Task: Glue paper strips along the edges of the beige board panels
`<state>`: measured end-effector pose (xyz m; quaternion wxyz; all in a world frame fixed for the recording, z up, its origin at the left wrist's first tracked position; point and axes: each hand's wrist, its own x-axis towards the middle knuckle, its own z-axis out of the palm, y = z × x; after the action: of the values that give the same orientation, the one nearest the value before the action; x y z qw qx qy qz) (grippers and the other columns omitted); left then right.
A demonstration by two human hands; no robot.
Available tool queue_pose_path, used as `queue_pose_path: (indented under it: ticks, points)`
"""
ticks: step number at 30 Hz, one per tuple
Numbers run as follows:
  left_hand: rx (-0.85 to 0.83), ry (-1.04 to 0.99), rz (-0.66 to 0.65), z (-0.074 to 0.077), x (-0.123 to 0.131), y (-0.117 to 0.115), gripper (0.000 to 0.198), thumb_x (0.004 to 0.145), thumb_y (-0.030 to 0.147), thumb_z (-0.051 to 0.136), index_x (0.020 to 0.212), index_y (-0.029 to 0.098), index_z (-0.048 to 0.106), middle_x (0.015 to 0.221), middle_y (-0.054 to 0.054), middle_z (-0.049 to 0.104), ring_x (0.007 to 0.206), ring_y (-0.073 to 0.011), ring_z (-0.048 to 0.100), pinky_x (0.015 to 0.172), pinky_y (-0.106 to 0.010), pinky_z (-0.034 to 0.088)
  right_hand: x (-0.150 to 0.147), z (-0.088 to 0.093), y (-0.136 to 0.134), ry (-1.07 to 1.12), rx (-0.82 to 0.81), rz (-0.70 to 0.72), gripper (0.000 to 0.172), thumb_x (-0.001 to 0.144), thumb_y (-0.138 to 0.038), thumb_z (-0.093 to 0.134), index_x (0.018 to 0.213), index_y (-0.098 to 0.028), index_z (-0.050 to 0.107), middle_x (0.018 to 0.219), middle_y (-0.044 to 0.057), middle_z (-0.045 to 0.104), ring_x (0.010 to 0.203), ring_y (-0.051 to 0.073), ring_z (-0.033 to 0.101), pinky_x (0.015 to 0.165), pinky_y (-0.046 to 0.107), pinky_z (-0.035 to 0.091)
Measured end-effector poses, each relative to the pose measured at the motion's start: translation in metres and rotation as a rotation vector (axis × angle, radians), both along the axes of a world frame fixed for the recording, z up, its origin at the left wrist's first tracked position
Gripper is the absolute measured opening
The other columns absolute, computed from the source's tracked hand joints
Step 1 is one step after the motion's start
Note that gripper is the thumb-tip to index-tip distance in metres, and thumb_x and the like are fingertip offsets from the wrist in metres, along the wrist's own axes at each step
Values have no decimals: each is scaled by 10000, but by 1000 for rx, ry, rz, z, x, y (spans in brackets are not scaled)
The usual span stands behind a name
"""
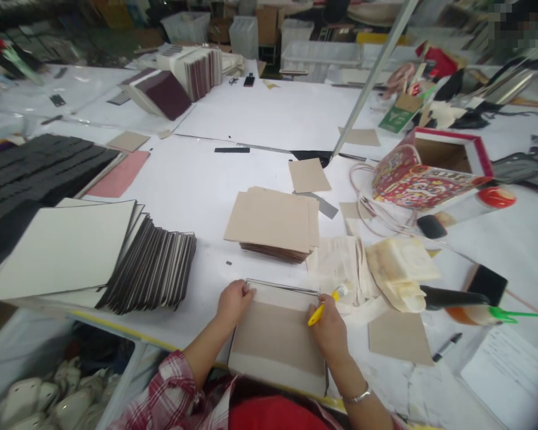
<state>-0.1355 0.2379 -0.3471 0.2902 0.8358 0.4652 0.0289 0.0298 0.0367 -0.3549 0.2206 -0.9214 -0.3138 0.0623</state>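
Note:
A grey-white board (278, 358) with a tan cardboard panel on it lies at the near table edge in front of me. My left hand (234, 300) is closed on the board's far left corner, fingers curled over its edge. My right hand (329, 325) rests on the board's right side, closed on a yellow tool (323, 309) that points up and right. Just beyond the board sits a stack of tan cardboard sheets (273, 224).
A fanned stack of dark-edged white boards (116, 257) lies at left. Cloth, a yellowed glue container (401, 269) and a black brush handle (452, 297) sit to the right. A loose tan card (399, 337), a pen (446, 347) and a patterned red box (425, 179) are also right.

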Motion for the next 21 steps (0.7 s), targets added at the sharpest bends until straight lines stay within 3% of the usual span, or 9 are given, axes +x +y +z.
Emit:
queue_pose_path:
  ticks: [4,6,9,11,14,17,21]
  points:
    - [351,-65,-61,9,-10,-1,308,787,375,503,998,150,494,921,-90,575,845,-202,548,717,-315,429,-2,2,-5,-199,86,8,302,810,-353,457,1031,-149,461,825,81,581,766,213,566,690,344,465]
    - [481,-157,-256,9,-9,-16,341,840,314,423,1132,140,453,1097,-132,546,1048,-223,489,877,-368,384,-18,2,-2,-263,211,147,250,829,-287,440,1041,-157,460,920,105,585,876,221,555,767,375,464]
    - [521,-148,-622,-1,-6,-42,489,851,367,385,1292,160,338,1311,-116,417,1234,-233,329,1017,-443,236,-45,-6,6,-239,272,468,272,817,-143,402,1084,-181,442,1179,115,513,1101,221,462,885,416,427]
    - [515,-64,-702,-9,-8,-50,599,831,467,382,1335,160,281,1374,-109,334,1275,-250,259,1041,-490,153,-51,-16,5,-224,231,566,316,789,-79,387,1081,-180,455,1260,107,460,1172,223,404,939,454,385]
    - [523,39,-591,-15,-23,-40,672,818,518,368,1355,135,244,1402,-121,267,1288,-270,227,1043,-529,79,-36,-25,-17,-237,194,467,350,774,-40,369,1084,-172,465,1297,114,424,1192,231,384,947,485,371]
    - [516,52,-468,-16,-42,-27,651,827,486,371,1358,131,242,1408,-126,248,1297,-276,201,1042,-534,68,-19,-23,-46,-203,221,296,358,797,-91,381,1142,-174,430,1309,118,402,1202,238,372,932,474,389]
    - [398,23,-252,-27,-57,-49,651,844,420,361,1374,100,159,1412,-155,228,1306,-265,176,1034,-484,187,-36,-12,-54,-2,284,87,446,836,-255,385,1270,-178,318,1225,112,466,1108,215,471,884,395,439]
